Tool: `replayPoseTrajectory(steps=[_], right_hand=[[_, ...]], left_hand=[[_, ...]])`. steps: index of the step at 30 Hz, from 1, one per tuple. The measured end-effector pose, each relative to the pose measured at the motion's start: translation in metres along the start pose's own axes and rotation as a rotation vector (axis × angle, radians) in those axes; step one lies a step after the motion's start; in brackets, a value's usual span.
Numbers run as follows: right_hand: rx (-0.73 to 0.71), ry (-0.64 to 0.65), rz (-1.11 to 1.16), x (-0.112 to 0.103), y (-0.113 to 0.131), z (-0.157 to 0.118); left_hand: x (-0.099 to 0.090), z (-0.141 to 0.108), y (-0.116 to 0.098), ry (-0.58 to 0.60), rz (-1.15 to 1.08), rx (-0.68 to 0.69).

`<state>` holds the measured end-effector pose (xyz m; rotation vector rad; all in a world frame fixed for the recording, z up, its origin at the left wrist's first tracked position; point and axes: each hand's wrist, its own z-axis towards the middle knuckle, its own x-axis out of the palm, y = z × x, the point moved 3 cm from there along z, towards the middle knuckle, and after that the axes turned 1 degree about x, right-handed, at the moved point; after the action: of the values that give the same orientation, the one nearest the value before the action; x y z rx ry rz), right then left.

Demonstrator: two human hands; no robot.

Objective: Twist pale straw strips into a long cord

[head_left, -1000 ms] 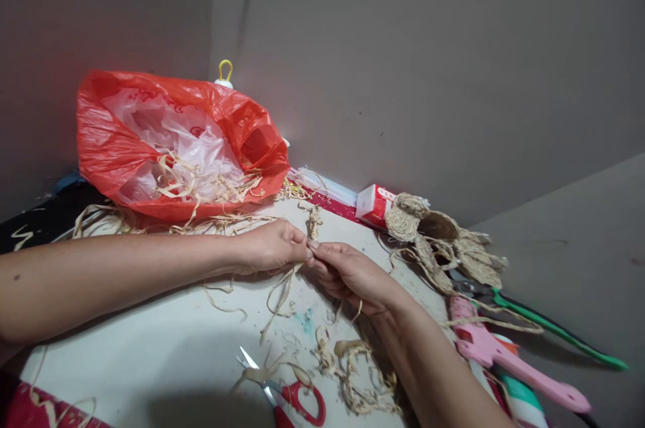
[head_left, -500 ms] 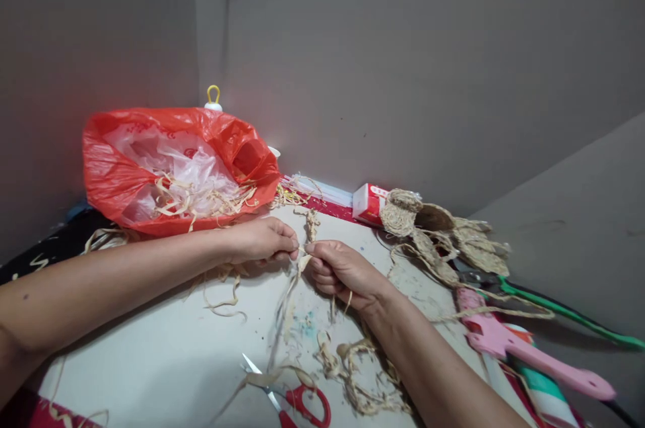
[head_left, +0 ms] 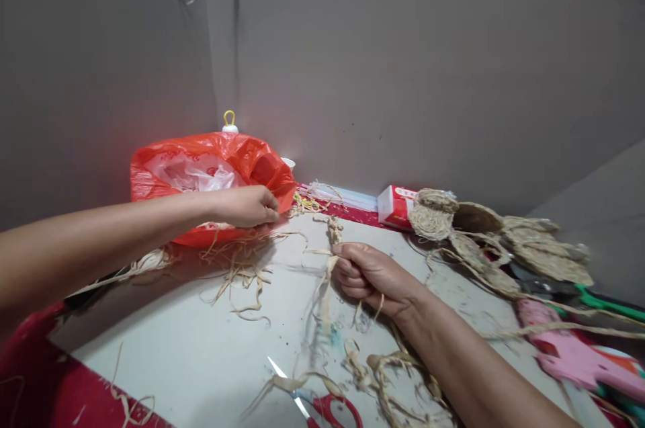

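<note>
My right hand (head_left: 370,277) is closed, thumb against curled fingers, pinching a pale raffia strip (head_left: 327,280). A short knotted raffia braid (head_left: 333,230) rises just beyond its thumb, and loose ends hang below the grip. My left hand (head_left: 252,206) hovers at the front right rim of the red plastic bag (head_left: 151,189), its fingers bent and pressed together. What those fingers hold, if anything, is hidden. Under and in front of this hand lie loose raffia strips (head_left: 246,273). Scissors with red handles (head_left: 337,409) lie partly spread on the white board, a strip across them.
A longer raffia braid (head_left: 385,388) lies beside my right forearm. At the right are woven coils (head_left: 478,240), a pink glue gun (head_left: 569,354) and a green-handled tool (head_left: 609,304). A red-and-white box (head_left: 396,206) stands by the grey wall behind the white board (head_left: 201,354).
My left hand has parted from my right hand and moved left to the bag's rim. My right hand keeps its pinch on the raffia. The view has shifted left.
</note>
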<state>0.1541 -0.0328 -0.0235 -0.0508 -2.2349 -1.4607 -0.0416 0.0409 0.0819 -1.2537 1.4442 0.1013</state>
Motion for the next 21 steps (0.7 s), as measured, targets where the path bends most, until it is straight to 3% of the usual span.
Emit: replayPoseTrajectory(steps=[5,10,15,21], right_hand=[[0.001,0.014,0.02,-0.002,0.0,-0.001],[0.0,0.018,0.02,-0.002,0.001,-0.001],[-0.002,0.027,-0.004,-0.003,0.0,0.0],[-0.008,0.043,-0.023,-0.002,0.0,0.0]], left_hand=[[-0.02,-0.012,0.009,-0.117,0.223,-0.02],[0.003,-0.01,0.019,-0.191,0.375,0.053],[0.029,0.007,0.034,-0.329,0.43,-0.041],[0.023,0.017,0.04,-0.322,0.355,0.011]])
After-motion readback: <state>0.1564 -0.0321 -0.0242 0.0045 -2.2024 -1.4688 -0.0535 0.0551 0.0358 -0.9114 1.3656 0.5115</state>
